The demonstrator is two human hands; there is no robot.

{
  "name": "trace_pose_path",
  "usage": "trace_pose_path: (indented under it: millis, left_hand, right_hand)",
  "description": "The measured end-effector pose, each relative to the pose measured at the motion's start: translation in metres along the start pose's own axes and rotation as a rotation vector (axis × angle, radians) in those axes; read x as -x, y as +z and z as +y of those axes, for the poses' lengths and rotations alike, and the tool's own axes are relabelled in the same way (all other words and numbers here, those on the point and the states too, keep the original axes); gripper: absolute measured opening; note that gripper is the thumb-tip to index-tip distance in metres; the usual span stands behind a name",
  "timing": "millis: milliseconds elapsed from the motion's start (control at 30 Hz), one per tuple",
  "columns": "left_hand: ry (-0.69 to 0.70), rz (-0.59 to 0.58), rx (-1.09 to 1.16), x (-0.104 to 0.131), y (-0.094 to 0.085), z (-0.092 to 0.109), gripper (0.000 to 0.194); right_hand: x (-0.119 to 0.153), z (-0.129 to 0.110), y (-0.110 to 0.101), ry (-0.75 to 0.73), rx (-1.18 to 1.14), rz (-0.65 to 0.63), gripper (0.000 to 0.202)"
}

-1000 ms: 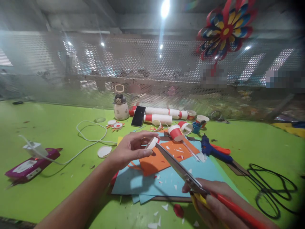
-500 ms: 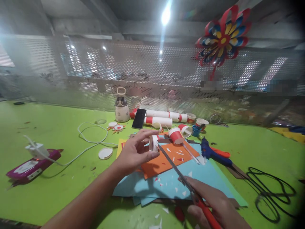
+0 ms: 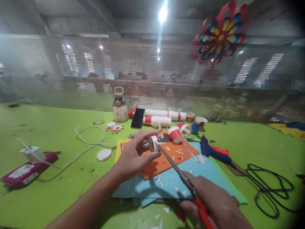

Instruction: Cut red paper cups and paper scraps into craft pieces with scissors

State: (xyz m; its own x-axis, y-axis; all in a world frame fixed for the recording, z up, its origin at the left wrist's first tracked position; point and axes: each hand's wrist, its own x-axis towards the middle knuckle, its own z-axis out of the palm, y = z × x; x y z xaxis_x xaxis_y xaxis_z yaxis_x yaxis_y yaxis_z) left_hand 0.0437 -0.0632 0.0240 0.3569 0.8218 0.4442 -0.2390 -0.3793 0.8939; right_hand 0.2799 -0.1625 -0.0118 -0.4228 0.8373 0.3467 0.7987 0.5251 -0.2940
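Between the thumb and fingers of my left hand is the cut bottom of a paper cup, white with a bit of red, its round side facing left. My right hand grips red-handled scissors. Their blades point up and left, and the tips meet the cup piece's right edge. Beneath both hands lie an orange sheet and light blue sheets, strewn with small white and red paper scraps. A red and white paper cup lies tilted just beyond the blades.
A blue glue gun with a looped black cord lies to the right. Behind are a phone, white paper tubes and a bottle. Left are a white disc, a white cable and a purple power strip.
The cup piece is turned slightly in my left fingers. The scissors stay at its edge, their handles shifted a little. The whole view has moved slightly.
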Motion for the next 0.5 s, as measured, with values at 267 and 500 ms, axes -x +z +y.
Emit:
trace_pose_path:
  millis: [267,500]
  left_hand:
    - [-0.002,0.001,-0.011,0.0007,0.0022,-0.0005,0.051]
    - [0.04,0.017,-0.015,0.0008,0.0052,0.0,0.047]
  right_hand:
    - [0.0042,0.0012,0.0017,-0.029,0.013,0.063,0.041]
    - [0.0047,0.002,0.0011,-0.053,0.049,0.061,0.042]
